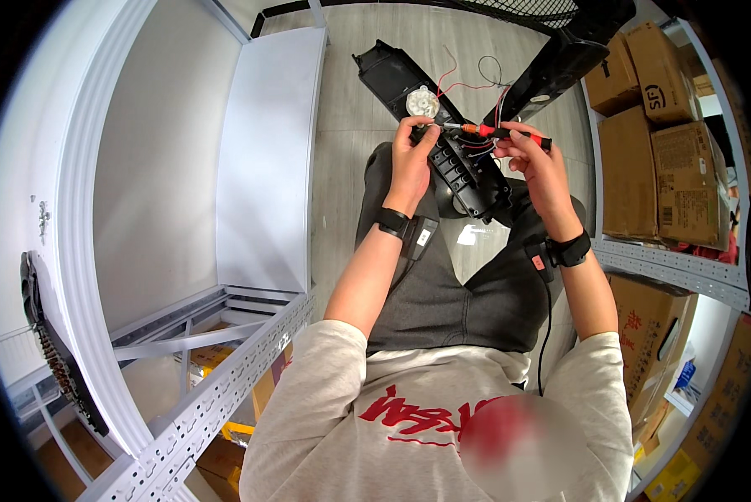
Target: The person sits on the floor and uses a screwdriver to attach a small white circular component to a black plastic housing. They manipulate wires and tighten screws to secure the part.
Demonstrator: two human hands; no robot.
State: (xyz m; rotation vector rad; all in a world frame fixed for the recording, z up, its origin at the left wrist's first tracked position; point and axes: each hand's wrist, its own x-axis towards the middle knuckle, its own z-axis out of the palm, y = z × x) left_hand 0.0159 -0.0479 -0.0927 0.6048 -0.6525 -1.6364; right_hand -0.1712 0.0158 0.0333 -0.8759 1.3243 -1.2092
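A screwdriver (486, 130) with a red and black handle lies crosswise in my right hand (536, 163), its fingers closed round the handle. The shaft points left, and its tip meets the fingertips of my left hand (411, 159). Those left fingers are pinched together; whatever small thing is between them is hidden. Below both hands a long black plastic housing (392, 79) lies open across my legs and the floor. A white round part (423, 102) sits in it, just beyond my left fingers. Thin red wires (467, 85) run from it, and more wires bunch under the screwdriver.
A black post (559, 71) slants up at the far right toward black netting (518, 10). Cardboard boxes (630, 171) fill the rack on the right. A white metal shelf unit (267, 159) stands on the left. A black cable (548, 335) hangs from my right wrist strap.
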